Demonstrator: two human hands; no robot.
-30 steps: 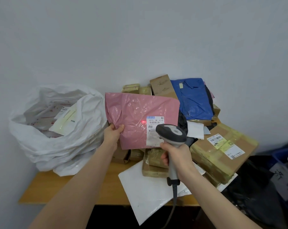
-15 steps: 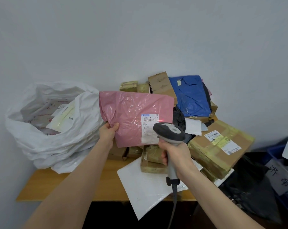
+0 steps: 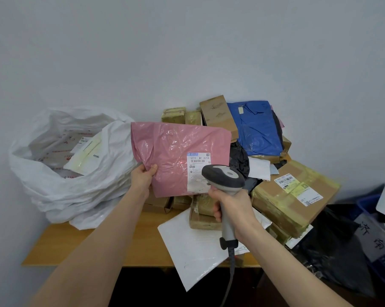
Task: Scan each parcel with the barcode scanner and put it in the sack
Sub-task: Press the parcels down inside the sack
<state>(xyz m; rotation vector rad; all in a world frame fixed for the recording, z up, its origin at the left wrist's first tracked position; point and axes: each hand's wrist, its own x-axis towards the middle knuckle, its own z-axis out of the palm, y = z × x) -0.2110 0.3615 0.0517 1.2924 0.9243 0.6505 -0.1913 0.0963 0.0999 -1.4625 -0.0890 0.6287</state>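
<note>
We see a glossy pink poly mailer (image 3: pixel 176 151) with a white label (image 3: pixel 198 171) printed in black and topped by a small blue strip. The barcode scanner (image 3: pixel 224 178) has a dark grey head with a light grey cap and handle. The sack (image 3: pixel 76 185) is white, and inside it lie a pale yellow envelope (image 3: pixel 85 156) and white parcels (image 3: pixel 61 147) with red lettering. Behind them we find a bright blue plastic parcel (image 3: pixel 258 131), a plain brown kraft box (image 3: pixel 220 118) and a black bag (image 3: pixel 238 160). The cardboard box (image 3: pixel 293 196) is brown, banded with yellowish tape. A white mailer (image 3: pixel 193 242) lies on the honey-coloured wooden tabletop (image 3: pixel 94 247).
</note>
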